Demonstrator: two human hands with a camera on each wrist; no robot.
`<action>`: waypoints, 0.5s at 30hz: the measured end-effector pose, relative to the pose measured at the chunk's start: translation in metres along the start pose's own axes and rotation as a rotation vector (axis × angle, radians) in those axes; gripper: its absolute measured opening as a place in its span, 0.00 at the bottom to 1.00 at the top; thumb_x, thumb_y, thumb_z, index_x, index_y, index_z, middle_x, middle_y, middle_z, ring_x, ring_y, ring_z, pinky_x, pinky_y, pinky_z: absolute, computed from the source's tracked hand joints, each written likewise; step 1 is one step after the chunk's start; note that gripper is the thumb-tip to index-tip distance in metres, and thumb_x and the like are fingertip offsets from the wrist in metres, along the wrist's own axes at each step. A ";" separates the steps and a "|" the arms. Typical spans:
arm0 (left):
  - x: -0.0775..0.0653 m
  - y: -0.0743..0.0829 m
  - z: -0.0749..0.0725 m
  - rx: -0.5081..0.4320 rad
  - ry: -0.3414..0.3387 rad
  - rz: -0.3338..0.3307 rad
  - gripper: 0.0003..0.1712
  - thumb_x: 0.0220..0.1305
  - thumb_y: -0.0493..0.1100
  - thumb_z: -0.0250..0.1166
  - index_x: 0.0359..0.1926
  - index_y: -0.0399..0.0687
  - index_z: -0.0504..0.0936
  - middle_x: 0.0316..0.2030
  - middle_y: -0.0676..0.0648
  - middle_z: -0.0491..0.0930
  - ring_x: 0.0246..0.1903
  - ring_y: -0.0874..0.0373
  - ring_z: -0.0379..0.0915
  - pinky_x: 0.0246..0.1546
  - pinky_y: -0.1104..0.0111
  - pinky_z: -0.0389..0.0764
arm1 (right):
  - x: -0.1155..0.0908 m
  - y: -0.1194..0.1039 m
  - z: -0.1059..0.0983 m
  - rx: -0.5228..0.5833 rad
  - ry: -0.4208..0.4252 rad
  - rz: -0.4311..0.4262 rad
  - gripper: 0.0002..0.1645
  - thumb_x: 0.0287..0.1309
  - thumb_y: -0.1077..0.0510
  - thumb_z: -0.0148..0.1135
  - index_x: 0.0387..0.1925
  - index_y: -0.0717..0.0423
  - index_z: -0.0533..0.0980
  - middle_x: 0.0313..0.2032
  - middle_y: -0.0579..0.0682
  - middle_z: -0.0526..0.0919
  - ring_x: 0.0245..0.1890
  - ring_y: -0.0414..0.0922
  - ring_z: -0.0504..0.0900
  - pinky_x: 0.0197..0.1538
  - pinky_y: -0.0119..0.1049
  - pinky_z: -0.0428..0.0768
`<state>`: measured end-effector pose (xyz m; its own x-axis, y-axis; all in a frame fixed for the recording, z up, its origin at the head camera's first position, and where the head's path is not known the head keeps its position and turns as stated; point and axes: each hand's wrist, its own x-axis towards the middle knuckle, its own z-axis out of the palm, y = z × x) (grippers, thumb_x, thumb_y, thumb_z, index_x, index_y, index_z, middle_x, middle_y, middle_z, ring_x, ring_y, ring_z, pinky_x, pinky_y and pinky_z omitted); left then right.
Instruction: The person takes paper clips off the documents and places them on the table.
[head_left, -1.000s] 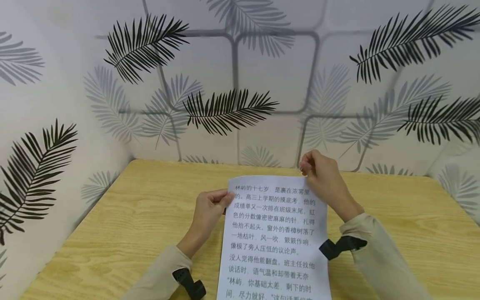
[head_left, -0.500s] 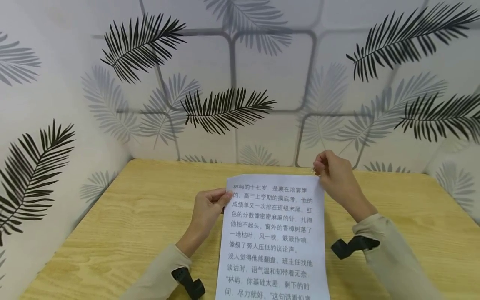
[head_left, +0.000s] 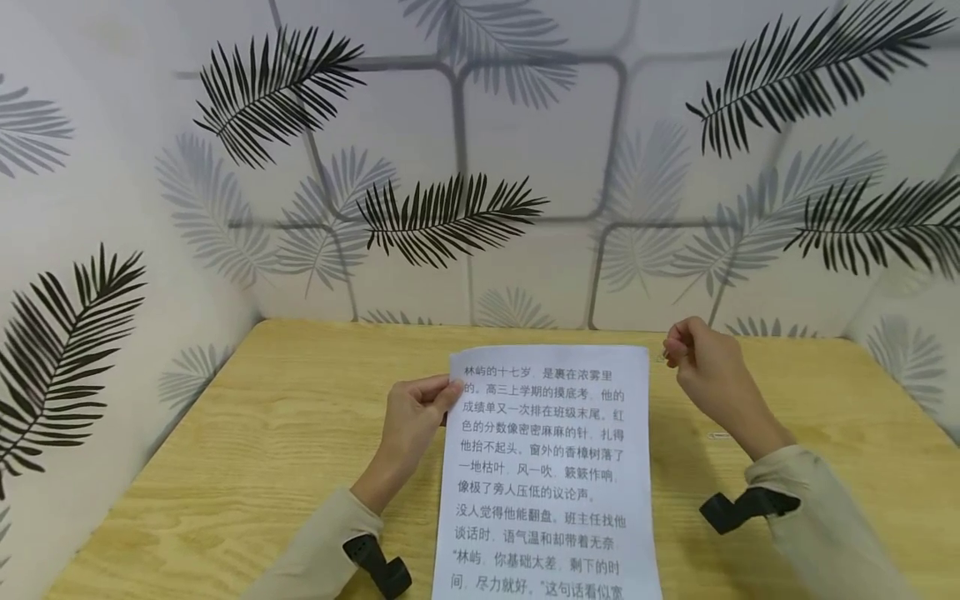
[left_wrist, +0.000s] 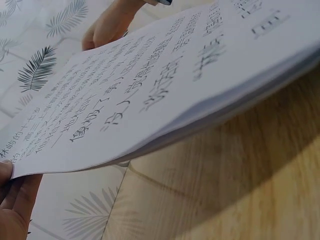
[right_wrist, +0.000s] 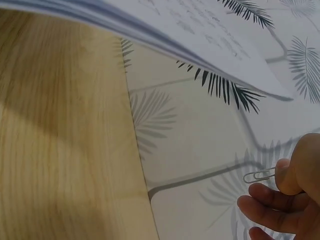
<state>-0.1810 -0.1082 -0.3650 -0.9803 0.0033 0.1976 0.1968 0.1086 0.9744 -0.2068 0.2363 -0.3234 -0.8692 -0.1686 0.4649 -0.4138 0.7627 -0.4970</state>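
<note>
A stack of printed paper sheets (head_left: 543,467), with lines of Chinese text on top, is tilted up over the table in the head view. Its upper left edge is pinched between the thumb and fingers of my left hand (head_left: 412,425). In the left wrist view the thumb of the left hand (left_wrist: 15,200) lies on top and the fingers are beneath the sheets (left_wrist: 150,95). To the right of the stack, apart from it, my right hand (head_left: 716,379) pinches a silver paper clip (right_wrist: 257,175). The clip's looped end sticks out past the thumb of the right hand (right_wrist: 290,190).
The wood-grain table (head_left: 300,400) runs back to a wall (head_left: 540,275) with feather patterns. A small pale label (head_left: 718,436) lies on the tabletop beside the right wrist. Black wrist cameras sit on both sleeves, the right one (head_left: 742,508) nearer the stack's right edge.
My right hand has moved right, away from the stack's top right corner, with the paper clip in its fingers. The left hand keeps its grip on the sheets. The small label has come into view.
</note>
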 end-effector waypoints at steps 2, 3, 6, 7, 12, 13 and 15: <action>0.000 0.000 0.000 -0.001 0.002 -0.007 0.10 0.66 0.33 0.61 0.42 0.30 0.85 0.30 0.37 0.85 0.24 0.58 0.82 0.27 0.71 0.82 | -0.004 0.007 -0.002 -0.007 -0.009 0.005 0.04 0.66 0.71 0.51 0.33 0.66 0.70 0.26 0.54 0.78 0.26 0.47 0.77 0.24 0.30 0.73; 0.000 0.000 0.000 0.001 0.002 -0.008 0.10 0.66 0.33 0.61 0.42 0.30 0.85 0.31 0.37 0.85 0.25 0.58 0.82 0.27 0.71 0.82 | -0.006 0.010 -0.003 -0.013 -0.012 0.007 0.04 0.65 0.71 0.51 0.33 0.66 0.70 0.25 0.54 0.78 0.25 0.46 0.77 0.24 0.30 0.73; 0.000 0.000 -0.001 0.002 0.001 -0.008 0.10 0.66 0.33 0.61 0.43 0.30 0.85 0.31 0.37 0.85 0.25 0.58 0.82 0.28 0.72 0.82 | -0.014 0.020 -0.005 -0.036 -0.020 0.019 0.04 0.65 0.70 0.52 0.33 0.66 0.70 0.25 0.53 0.78 0.24 0.45 0.76 0.23 0.31 0.73; 0.000 0.000 -0.001 0.001 0.000 -0.005 0.10 0.66 0.33 0.61 0.43 0.30 0.85 0.31 0.37 0.85 0.26 0.58 0.82 0.28 0.72 0.82 | -0.016 0.023 -0.006 -0.050 -0.024 0.022 0.04 0.65 0.70 0.52 0.33 0.66 0.71 0.24 0.52 0.78 0.24 0.44 0.75 0.23 0.31 0.72; 0.002 0.002 0.000 -0.002 -0.004 -0.005 0.10 0.66 0.33 0.61 0.44 0.31 0.85 0.32 0.37 0.85 0.26 0.58 0.82 0.28 0.72 0.82 | -0.031 0.045 -0.011 -0.104 -0.066 0.040 0.05 0.66 0.68 0.54 0.33 0.67 0.72 0.23 0.50 0.78 0.23 0.42 0.74 0.23 0.33 0.71; 0.002 0.002 0.001 -0.003 -0.005 -0.009 0.10 0.66 0.33 0.61 0.44 0.31 0.85 0.32 0.37 0.85 0.26 0.58 0.82 0.28 0.72 0.82 | -0.035 0.049 -0.011 -0.114 -0.076 0.044 0.04 0.65 0.68 0.54 0.33 0.67 0.72 0.23 0.50 0.78 0.23 0.42 0.74 0.24 0.33 0.71; 0.002 0.002 0.001 -0.004 -0.006 -0.017 0.10 0.66 0.33 0.61 0.44 0.31 0.85 0.32 0.37 0.85 0.26 0.58 0.82 0.28 0.72 0.82 | -0.042 0.058 -0.012 -0.127 -0.094 0.053 0.04 0.64 0.68 0.54 0.33 0.67 0.73 0.24 0.49 0.78 0.23 0.41 0.74 0.24 0.33 0.72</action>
<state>-0.1822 -0.1067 -0.3626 -0.9836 0.0075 0.1802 0.1800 0.1049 0.9781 -0.1907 0.2952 -0.3628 -0.9127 -0.1792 0.3671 -0.3344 0.8441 -0.4192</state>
